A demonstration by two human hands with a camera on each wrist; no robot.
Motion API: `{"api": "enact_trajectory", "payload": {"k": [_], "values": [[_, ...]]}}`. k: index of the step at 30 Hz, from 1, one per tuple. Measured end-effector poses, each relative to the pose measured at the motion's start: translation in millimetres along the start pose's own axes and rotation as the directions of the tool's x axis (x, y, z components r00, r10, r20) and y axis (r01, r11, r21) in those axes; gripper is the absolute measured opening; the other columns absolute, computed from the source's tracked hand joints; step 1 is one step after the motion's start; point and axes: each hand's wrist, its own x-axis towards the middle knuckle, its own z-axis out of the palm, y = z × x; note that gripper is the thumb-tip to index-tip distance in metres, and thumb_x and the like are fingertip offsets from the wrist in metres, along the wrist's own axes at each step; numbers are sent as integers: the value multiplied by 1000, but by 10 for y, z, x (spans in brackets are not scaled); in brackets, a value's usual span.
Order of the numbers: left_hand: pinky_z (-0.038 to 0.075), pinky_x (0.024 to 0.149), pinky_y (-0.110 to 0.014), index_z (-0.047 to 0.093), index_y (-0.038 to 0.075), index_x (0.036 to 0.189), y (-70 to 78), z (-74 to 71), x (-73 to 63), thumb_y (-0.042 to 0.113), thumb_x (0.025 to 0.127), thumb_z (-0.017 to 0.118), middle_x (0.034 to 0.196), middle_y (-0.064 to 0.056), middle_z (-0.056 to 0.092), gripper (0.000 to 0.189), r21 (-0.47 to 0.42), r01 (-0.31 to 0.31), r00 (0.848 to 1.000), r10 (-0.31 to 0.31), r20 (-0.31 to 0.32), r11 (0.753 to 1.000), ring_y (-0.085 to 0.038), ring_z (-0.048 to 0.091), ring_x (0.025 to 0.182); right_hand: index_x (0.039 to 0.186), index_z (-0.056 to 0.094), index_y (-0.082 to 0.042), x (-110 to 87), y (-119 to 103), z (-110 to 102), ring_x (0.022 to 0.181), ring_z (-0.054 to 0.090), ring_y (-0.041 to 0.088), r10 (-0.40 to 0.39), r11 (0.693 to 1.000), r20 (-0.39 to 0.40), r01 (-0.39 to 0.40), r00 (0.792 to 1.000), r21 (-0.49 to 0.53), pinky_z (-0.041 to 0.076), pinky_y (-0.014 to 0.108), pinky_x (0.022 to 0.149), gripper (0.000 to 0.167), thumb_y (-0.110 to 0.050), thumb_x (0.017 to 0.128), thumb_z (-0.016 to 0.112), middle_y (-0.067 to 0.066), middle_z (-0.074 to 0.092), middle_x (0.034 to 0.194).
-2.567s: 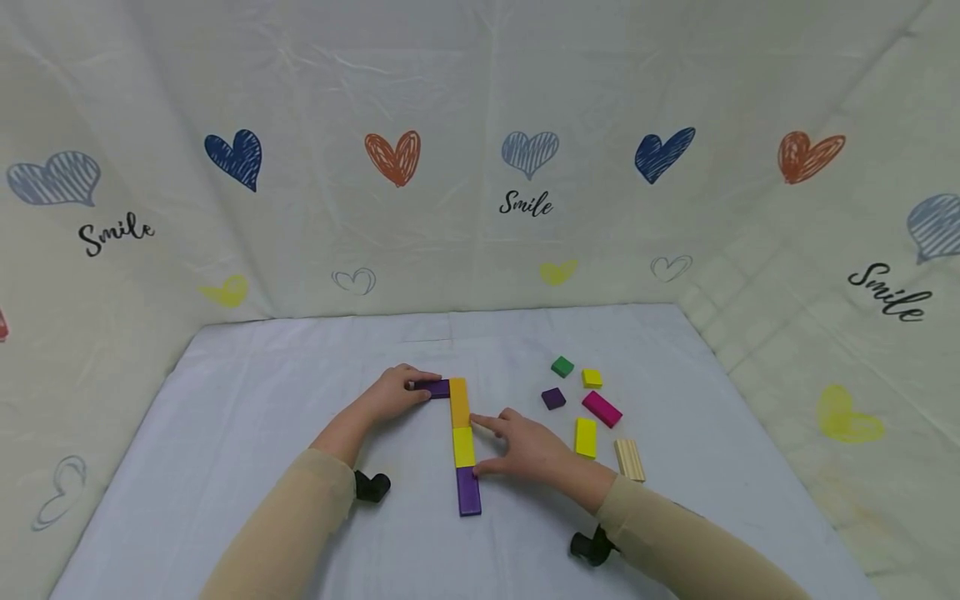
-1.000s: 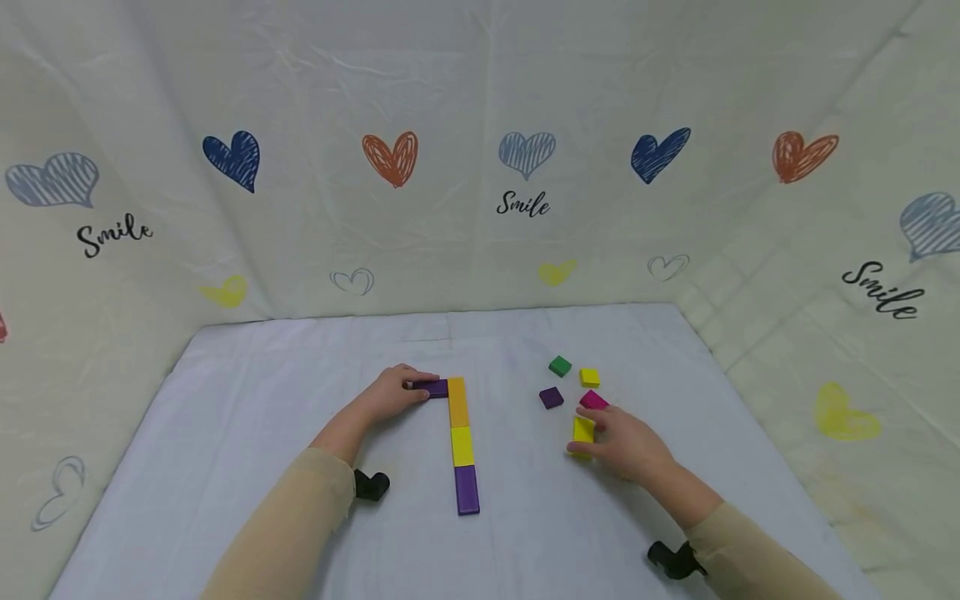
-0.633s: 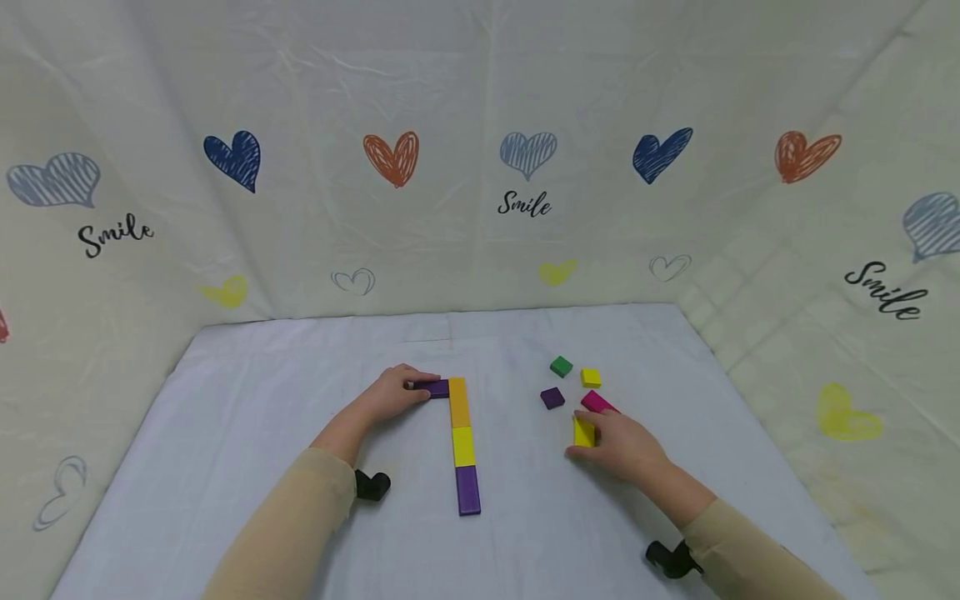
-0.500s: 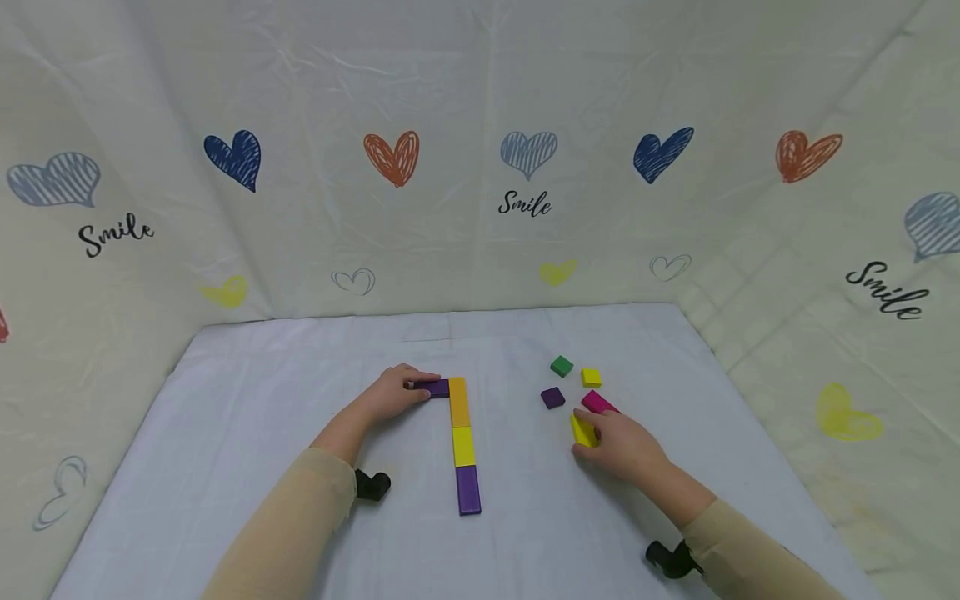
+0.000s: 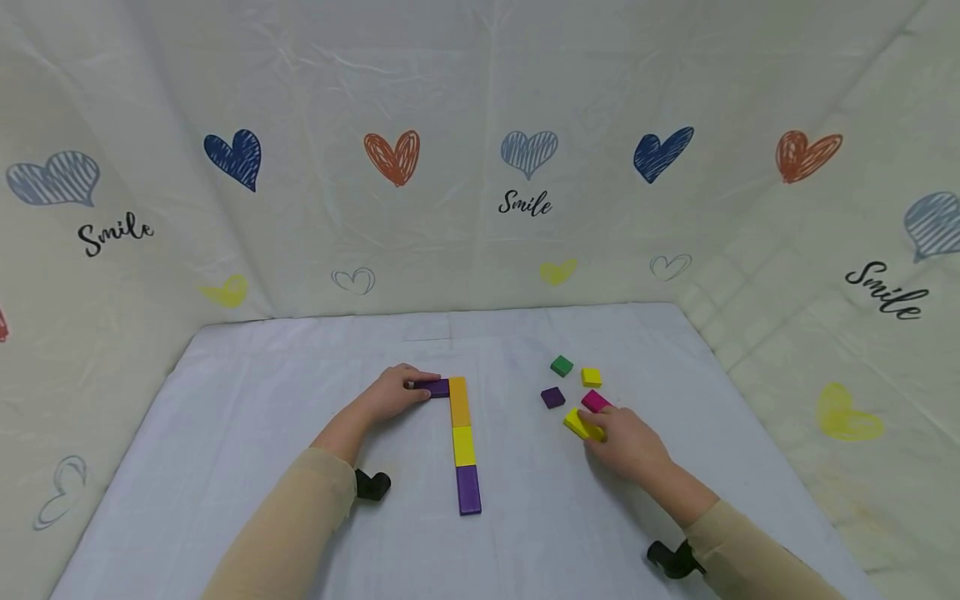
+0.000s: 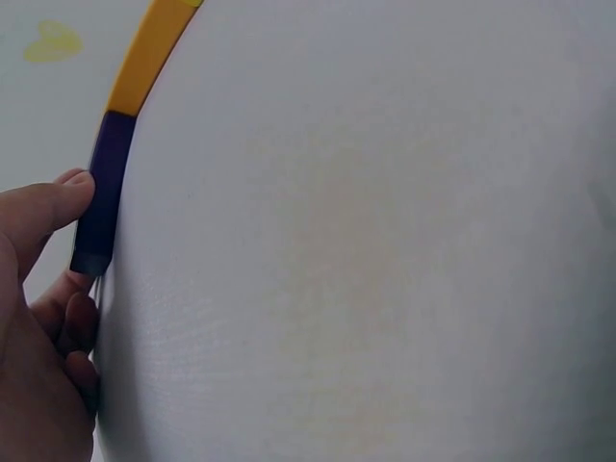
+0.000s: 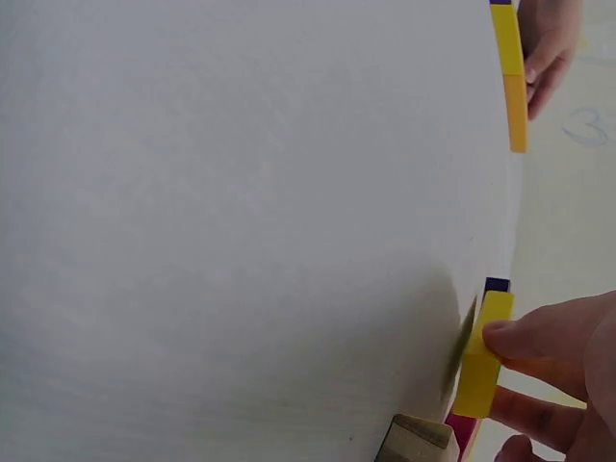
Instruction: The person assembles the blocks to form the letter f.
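Note:
My left hand (image 5: pixel 390 393) holds a dark purple block (image 5: pixel 437 388) between thumb and fingers. That block's end meets the top of an orange block (image 5: pixel 459 402). Below the orange one, a yellow block (image 5: pixel 463 446) and another purple block (image 5: pixel 468 490) carry the line on toward me. On the right, my right hand (image 5: pixel 628 443) pinches a yellow rectangular block (image 7: pixel 484 366), thumb on one side and fingers on the other. It is tilted in the grip, with a shadow beside it in the right wrist view. A pink block (image 5: pixel 595 401) lies partly hidden behind my fingers.
Beyond the right hand lie a small dark purple block (image 5: pixel 553 397), a green block (image 5: pixel 562 365) and a small yellow block (image 5: pixel 591 377). A bare-wood block (image 7: pixel 419 441) shows only in the right wrist view. White cloth (image 5: pixel 337 550) covers the table; printed sheets surround it.
My right hand has left the line of blocks, gone right and taken hold of the yellow block, which has since turned from upright to slanted. The left hand has stayed in place.

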Motion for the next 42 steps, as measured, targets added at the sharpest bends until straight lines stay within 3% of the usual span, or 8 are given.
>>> {"api": "enact_trajectory", "payload": {"k": [4, 9, 14, 19, 24, 34, 42], "values": [[43, 100, -47, 67, 33, 131, 8, -7, -7, 26, 97, 65, 132, -7, 57, 35, 4, 10, 1000, -10, 1, 1000, -26, 51, 110, 136, 62, -10, 23, -4, -58, 110, 56, 35, -24, 999, -47, 26, 999, 27, 51, 52, 90, 47, -16, 89, 71, 18, 62, 126], [43, 99, -46, 67, 33, 130, 4, -6, -14, 26, 97, 65, 131, -7, 57, 34, -6, 19, 1000, -19, 0, 1000, -25, 51, 109, 133, 64, -10, 98, -7, -172, 105, 56, 34, -72, 996, -101, 77, 992, 44, 53, 48, 86, 45, -11, 89, 70, 17, 63, 126], [42, 101, -48, 66, 33, 131, 5, -1, -16, 27, 97, 65, 131, -7, 56, 34, -13, 23, 1000, -23, 3, 1000, -26, 51, 113, 132, 65, -10, 170, -28, -269, 111, 55, 39, -100, 993, -118, 106, 988, 45, 51, 52, 91, 43, -11, 89, 71, 20, 62, 127], [41, 102, -49, 67, 34, 130, 13, -10, -22, 28, 97, 65, 133, -7, 56, 34, -18, 22, 1000, -21, 6, 1000, -28, 50, 116, 131, 66, -14, 238, -61, -317, 107, 55, 34, -116, 991, -129, 123, 985, 51, 52, 49, 89, 42, -13, 89, 72, 16, 63, 126], [40, 103, -50, 66, 33, 131, 28, -18, -28, 28, 97, 65, 133, -7, 56, 35, -23, 22, 1000, -22, 3, 1000, -28, 50, 117, 129, 68, -15, 315, -137, -329, 108, 56, 33, -177, 980, -149, 188, 973, 67, 52, 47, 89, 40, -12, 90, 72, 13, 64, 126], [39, 105, -50, 67, 36, 130, 11, -20, -18, 29, 97, 65, 133, -6, 56, 34, -23, 38, 999, -38, -2, 999, -28, 49, 119, 132, 66, -16, 657, -423, -215, 119, 56, 34, -304, 950, -90, 309, 948, 40, 46, 48, 98, 41, -9, 92, 68, 9, 64, 129], [42, 102, -47, 67, 36, 129, 6, -7, 6, 28, 97, 65, 133, -6, 56, 34, -23, 35, 999, -35, 7, 999, -26, 50, 114, 132, 67, -23, 927, -695, -30, 118, 56, 26, -296, 955, -35, 296, 954, -22, 47, 41, 99, 38, -14, 95, 67, 2, 65, 127]]}}
